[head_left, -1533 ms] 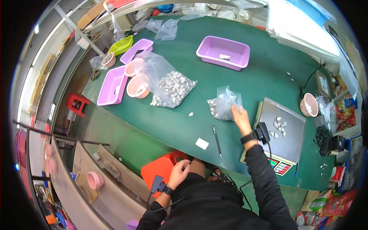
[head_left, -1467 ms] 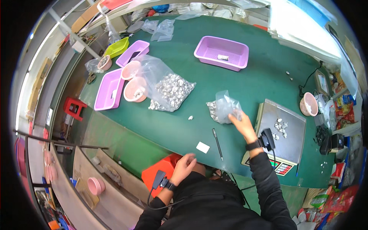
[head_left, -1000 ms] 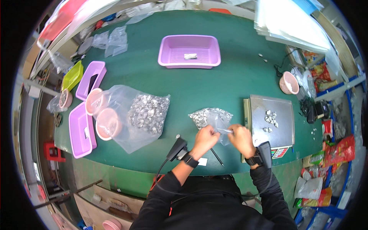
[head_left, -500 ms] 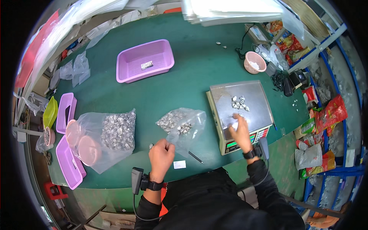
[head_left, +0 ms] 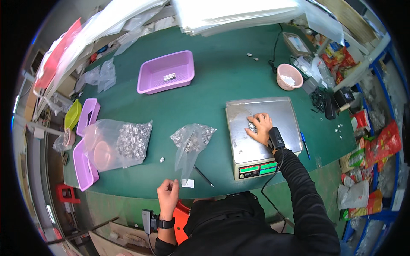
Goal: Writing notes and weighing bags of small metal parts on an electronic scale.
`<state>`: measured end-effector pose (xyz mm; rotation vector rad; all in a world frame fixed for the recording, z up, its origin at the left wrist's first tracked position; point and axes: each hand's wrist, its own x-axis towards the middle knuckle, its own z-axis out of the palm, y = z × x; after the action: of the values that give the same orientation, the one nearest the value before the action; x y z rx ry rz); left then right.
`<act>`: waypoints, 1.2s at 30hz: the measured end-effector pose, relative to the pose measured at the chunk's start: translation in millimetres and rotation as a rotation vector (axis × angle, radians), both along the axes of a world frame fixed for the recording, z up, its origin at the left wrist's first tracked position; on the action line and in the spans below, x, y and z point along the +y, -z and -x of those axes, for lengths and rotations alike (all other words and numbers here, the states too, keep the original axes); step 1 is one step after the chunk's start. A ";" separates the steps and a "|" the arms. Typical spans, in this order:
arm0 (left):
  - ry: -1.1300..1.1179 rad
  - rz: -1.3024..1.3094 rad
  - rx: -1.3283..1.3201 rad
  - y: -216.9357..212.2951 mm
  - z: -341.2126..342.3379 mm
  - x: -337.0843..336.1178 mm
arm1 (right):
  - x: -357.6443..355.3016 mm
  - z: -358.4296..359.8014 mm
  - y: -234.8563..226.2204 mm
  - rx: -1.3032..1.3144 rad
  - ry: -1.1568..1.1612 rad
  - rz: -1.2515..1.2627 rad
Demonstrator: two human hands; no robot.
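My right hand (head_left: pixel 261 129) lies on the metal plate of a weighing scale (head_left: pixel 276 112). Its fingers and thumb curl round a small heap of shiny silver pieces (head_left: pixel 253 126), mostly hidden under the palm. Near the table's front edge is my left hand (head_left: pixel 168 193), its fingers curled in with no object visible in them. Just beyond it a clear plastic bag (head_left: pixel 184 164) lies on the table, its loose end toward that hand and silver pieces (head_left: pixel 194 137) bunched at its far end. A white slip (head_left: pixel 188 183) and a black pen (head_left: pixel 203 176) are beside the bag.
A larger clear bag of silver pieces (head_left: pixel 134 141) lies left, beside purple trays (head_left: pixel 85 166). A purple basin (head_left: pixel 166 64) stands at the back. One loose piece (head_left: pixel 162 160) lies between the bags. A pink bowl (head_left: pixel 289 77) and a blue pen (head_left: pixel 306 146) are right.
My right hand has moved farther onto the scale plate and closed round the silver pieces. My left hand has let go of the small bag and drawn back toward me. The view has shifted.
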<state>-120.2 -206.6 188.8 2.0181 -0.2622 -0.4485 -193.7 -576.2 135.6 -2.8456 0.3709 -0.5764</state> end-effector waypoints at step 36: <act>0.176 -0.237 -0.626 -21.3 -87.2 -56.2 | 142.1 -49.1 -106.6 0.220 -0.309 -2.783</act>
<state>-33.1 -262.9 210.1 2.3372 -0.8051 0.0670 -144.6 -434.0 242.2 -0.1701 0.2329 0.3569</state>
